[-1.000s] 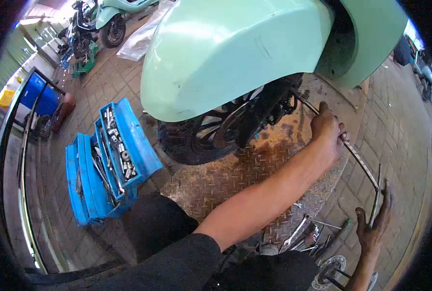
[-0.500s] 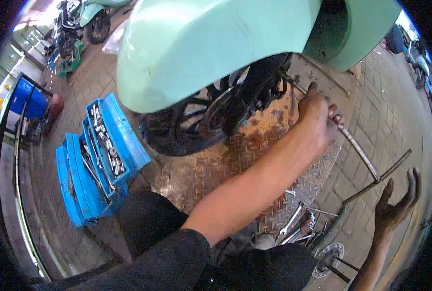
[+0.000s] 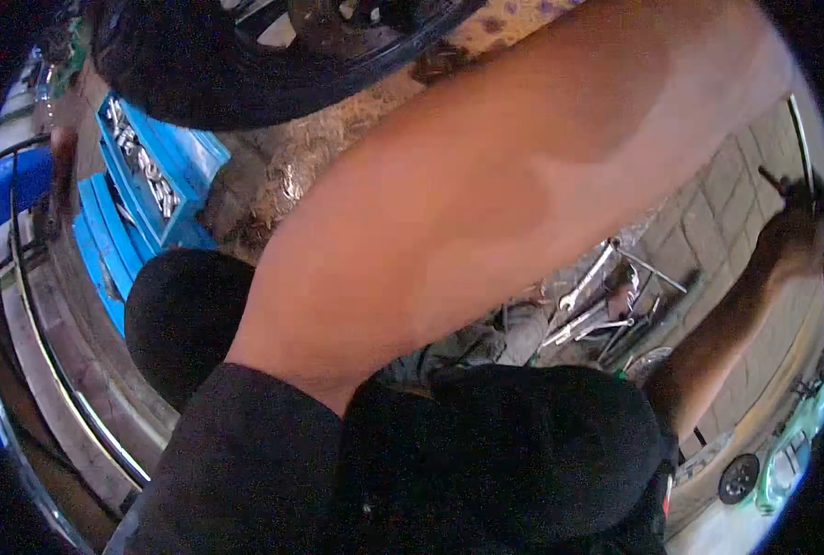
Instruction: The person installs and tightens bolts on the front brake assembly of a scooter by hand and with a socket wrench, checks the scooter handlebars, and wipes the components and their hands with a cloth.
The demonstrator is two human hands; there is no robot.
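Note:
My left forearm crosses the view from lower left to upper right, and its hand lies beyond the picture's edge. At the far right, my right hand (image 3: 798, 236) is closed around the crossbar end of a long metal T-handle wrench (image 3: 800, 139). The wrench's shaft rises from the hand toward the upper edge, where its far end is out of sight. A black scooter wheel (image 3: 190, 88) fills the upper left, partly cut off at the top. Combination wrenches (image 3: 590, 277) lie in a loose group below my left forearm.
An open blue toolbox (image 3: 204, 153) full of sockets stands at left, beside my knee. A metal railing (image 3: 88, 407) runs down the left edge. Paving stones (image 3: 722, 203) lie at right, and a light green scooter (image 3: 787, 467) is at lower right.
The view has tipped down and come closer to my left arm. My left hand has gone out of view at upper right. My right hand, open before, has closed on the T-handle wrench.

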